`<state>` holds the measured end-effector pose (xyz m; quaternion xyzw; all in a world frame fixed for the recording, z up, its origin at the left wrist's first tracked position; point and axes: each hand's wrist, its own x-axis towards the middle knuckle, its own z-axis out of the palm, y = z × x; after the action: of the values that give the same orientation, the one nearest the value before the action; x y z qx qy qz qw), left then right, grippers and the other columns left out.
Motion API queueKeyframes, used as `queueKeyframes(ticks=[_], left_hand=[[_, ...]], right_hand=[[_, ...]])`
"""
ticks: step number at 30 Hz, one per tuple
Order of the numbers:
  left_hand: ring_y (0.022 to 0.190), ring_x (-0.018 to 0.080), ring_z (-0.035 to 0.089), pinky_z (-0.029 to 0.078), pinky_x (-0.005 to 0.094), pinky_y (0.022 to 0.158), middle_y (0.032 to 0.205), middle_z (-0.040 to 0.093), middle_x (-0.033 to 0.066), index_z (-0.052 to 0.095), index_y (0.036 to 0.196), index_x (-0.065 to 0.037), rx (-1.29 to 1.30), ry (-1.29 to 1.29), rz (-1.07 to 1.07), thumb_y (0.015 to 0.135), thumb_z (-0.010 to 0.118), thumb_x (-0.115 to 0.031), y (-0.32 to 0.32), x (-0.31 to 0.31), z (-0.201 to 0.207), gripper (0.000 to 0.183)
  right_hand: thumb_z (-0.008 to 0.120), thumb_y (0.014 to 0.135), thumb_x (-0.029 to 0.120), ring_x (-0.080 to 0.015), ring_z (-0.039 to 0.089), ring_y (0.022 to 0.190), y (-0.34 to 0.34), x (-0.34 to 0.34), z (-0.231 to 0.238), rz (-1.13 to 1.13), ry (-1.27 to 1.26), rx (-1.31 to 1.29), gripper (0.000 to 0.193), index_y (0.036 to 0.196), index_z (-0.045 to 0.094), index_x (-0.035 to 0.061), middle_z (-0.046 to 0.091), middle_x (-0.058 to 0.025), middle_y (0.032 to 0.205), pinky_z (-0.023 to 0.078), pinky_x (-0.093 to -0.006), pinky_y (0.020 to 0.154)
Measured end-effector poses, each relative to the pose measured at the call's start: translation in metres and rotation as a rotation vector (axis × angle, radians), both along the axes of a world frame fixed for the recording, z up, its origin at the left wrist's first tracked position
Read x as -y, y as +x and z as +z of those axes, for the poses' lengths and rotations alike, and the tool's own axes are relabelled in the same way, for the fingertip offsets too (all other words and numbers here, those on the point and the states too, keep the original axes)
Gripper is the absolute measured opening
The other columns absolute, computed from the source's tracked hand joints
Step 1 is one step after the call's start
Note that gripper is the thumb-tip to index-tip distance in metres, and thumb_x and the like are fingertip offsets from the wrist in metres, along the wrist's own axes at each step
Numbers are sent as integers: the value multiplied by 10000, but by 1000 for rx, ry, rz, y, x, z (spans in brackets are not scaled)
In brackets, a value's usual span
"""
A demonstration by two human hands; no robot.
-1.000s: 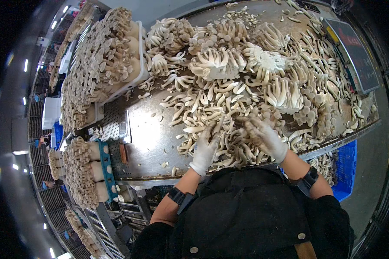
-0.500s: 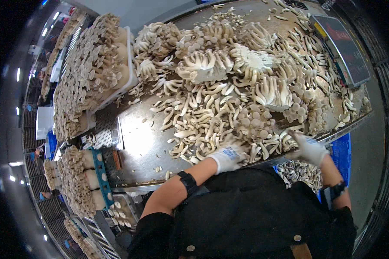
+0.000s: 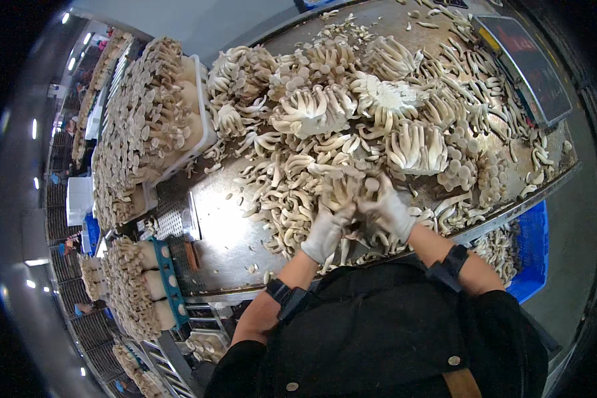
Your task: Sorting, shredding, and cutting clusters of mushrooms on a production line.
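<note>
In white gloves, both my hands meet over the mushroom pile at the table's near edge. My left hand [image 3: 326,232] is closed on the lower side of a mushroom cluster [image 3: 340,191] with brownish caps. My right hand [image 3: 389,213] is at the cluster's right side, its fingers bent around some of the stems; motion blurs the fingertips. Loose mushrooms [image 3: 288,219] with pale, thick stems lie to the left of and under my hands. Farther back sit larger clumps, one with its white cut base [image 3: 388,96] facing up and another [image 3: 416,147] with stems upright.
A clear plastic bin [image 3: 202,99] packed with mushrooms stands at the left, above a teal rack [image 3: 168,282] of mushroom bottles. A dark-screened scale [image 3: 527,69] is at the far right. Below the table's right edge, a blue crate [image 3: 534,252] contains mushrooms.
My right hand has come left from the table's right edge to join my left hand. My left hand has shifted slightly left and up, and the brown-capped cluster is now between both hands.
</note>
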<state>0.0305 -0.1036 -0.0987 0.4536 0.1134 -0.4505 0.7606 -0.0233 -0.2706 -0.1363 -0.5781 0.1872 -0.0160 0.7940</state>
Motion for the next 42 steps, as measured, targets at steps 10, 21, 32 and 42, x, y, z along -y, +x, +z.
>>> queueKeyframes(ticks=[10, 21, 32, 42], left_hand=[[1052, 198, 560, 459, 349, 965, 1157, 565, 28, 480, 1232, -136, -272, -357, 313, 831, 662, -269, 17, 2, 13, 460], [1170, 219, 503, 416, 384, 1009, 1284, 504, 50, 454, 1286, -124, 63, -389, 78, 793, 665, -110, 8, -19, 55, 536], [1034, 204, 553, 453, 368, 935, 1181, 551, 79, 433, 1307, -68, 168, -209, 58, 906, 570, -260, 4, -29, 38, 465], [1145, 236, 514, 444, 383, 959, 1275, 496, 103, 347, 1362, -86, 335, -116, 108, 901, 556, -106, -8, -8, 74, 507]], right_hand=[[615, 765, -67, -187, 613, 855, 12, 10, 60, -28, 570, 87, 405, 1119, 460, 51, 578, -87, 1030, 513, -289, 769], [681, 745, 448, -338, 486, 1057, -2, -6, 109, 266, -737, 89, 602, 1095, 555, -25, 493, -211, 1125, 385, -374, 931], [736, 755, 139, -91, 542, 831, 10, -17, 73, 210, 125, 133, 479, 1133, 491, -22, 581, -28, 913, 443, -232, 744], [665, 823, 105, -74, 549, 785, 4, -18, 120, 284, -445, 119, 358, 1126, 487, 32, 533, -54, 863, 439, -191, 613]])
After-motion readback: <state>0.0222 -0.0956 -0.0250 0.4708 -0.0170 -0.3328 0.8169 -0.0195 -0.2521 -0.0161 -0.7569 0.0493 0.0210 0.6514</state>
